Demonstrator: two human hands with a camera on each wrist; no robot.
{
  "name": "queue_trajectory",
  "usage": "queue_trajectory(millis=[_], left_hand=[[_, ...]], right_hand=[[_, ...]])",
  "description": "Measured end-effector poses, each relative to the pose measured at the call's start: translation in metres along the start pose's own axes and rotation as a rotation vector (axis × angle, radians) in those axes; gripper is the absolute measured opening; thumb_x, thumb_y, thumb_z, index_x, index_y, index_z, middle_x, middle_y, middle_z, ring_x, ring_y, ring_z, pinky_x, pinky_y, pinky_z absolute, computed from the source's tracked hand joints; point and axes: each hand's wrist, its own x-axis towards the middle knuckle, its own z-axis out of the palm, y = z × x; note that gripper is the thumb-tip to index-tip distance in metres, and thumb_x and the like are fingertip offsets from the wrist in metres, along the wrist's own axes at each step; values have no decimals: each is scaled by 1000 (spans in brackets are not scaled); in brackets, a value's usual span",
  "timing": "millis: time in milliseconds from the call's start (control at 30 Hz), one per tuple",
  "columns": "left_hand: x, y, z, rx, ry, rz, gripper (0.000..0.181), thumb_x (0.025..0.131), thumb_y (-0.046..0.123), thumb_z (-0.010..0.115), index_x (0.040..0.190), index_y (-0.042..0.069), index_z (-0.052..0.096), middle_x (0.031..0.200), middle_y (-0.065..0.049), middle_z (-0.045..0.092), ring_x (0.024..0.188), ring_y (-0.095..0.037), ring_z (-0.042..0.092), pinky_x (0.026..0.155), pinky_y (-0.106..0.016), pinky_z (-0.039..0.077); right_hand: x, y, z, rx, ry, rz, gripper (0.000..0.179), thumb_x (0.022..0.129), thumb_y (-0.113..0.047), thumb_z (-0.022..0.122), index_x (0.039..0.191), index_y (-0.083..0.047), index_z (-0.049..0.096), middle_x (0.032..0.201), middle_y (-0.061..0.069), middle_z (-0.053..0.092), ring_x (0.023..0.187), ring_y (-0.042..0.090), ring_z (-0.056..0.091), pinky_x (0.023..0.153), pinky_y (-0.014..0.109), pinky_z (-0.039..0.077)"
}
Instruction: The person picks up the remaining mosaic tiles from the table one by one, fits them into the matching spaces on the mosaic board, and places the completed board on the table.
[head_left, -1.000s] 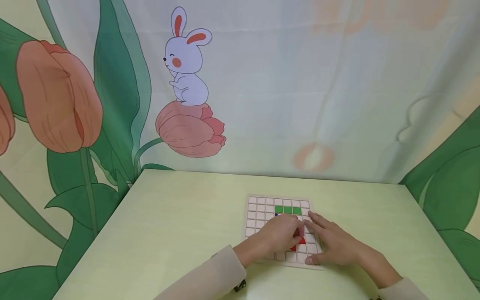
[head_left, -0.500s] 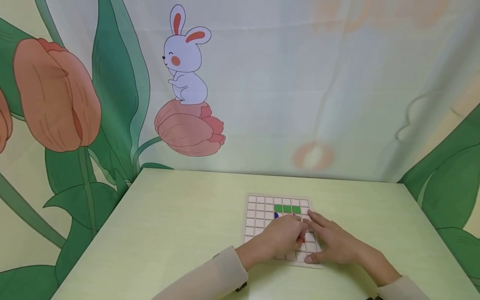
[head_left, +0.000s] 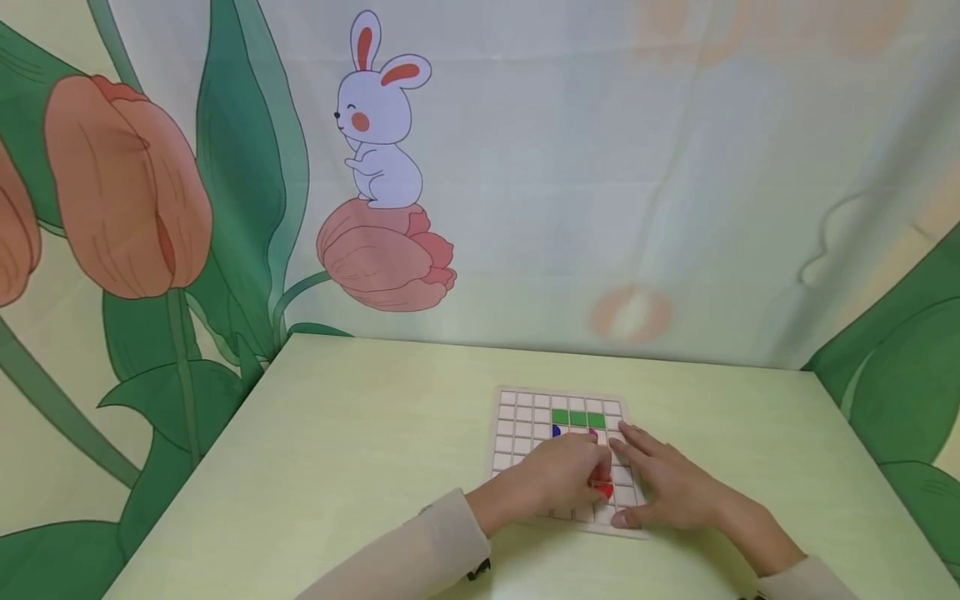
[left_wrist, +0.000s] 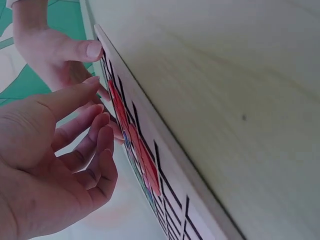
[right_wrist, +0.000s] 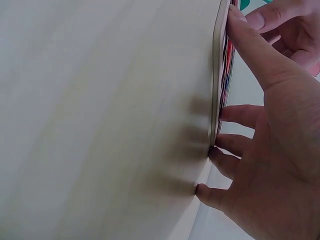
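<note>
A pale wooden board (head_left: pixel 517 417) marked with a square grid lies on the table. Three green squares (head_left: pixel 577 418) form a row near its far side, with a blue piece (head_left: pixel 557 431) and a pink piece (head_left: pixel 593 434) below, partly covered. My left hand (head_left: pixel 570 473) is over the board's lower middle, thumb beside a red piece (head_left: pixel 603 491). In the left wrist view its fingers are loosely bent, thumb and forefinger apart, close to red pieces (left_wrist: pixel 145 155). My right hand (head_left: pixel 675 487) rests on the board's right edge, fingers spread; its thumb touches the near right corner.
The light yellow-green table (head_left: pixel 375 442) extends around the board on all sides. Behind it hangs a curtain (head_left: pixel 540 208) printed with a rabbit and tulips. Both forearms come in from the near edge in beige sleeves (head_left: pixel 420 546).
My left hand shifts slightly over the lower grid; the red piece by its thumb, mostly covered half a second ago, shows more now. The right hand keeps its place on the board.
</note>
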Motion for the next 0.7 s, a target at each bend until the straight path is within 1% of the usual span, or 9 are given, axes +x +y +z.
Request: queue_trajectory(millis=[133,367,567,700], left_hand=[[0,0,0,-5,-1,-9,15,94,31,83,97,25,71,83,14,57,78,-4,54,67,-20,45],[2,-4,6,21,7,-2,13,94,31,83,94,25,72,79,15,58,76,-2,54,67,-18,45],[3,-8,6,-9,18,-19,14,94,31,84,92,24,72,78,15,59,76,-2,54,67,-18,46],[-1,-13,7,-49,17,-22,19,93,37,84,89,26,69,78,15,58,76,-3,54,66,-19,45]], right_hand=[[1,0,-1,0,-5,8,113,79,-72,81,160,-2,43,172,22,23,156,49,25,117,72,27],[3,-1,0,10,-12,10,114,79,-73,81,161,-3,42,173,21,23,156,49,24,117,72,27],[7,1,0,13,-5,-3,115,78,-74,80,161,-4,41,173,21,22,156,48,24,117,73,27],[6,2,6,17,-8,0,115,78,-75,79,161,-5,42,173,20,23,156,48,24,117,73,27]])
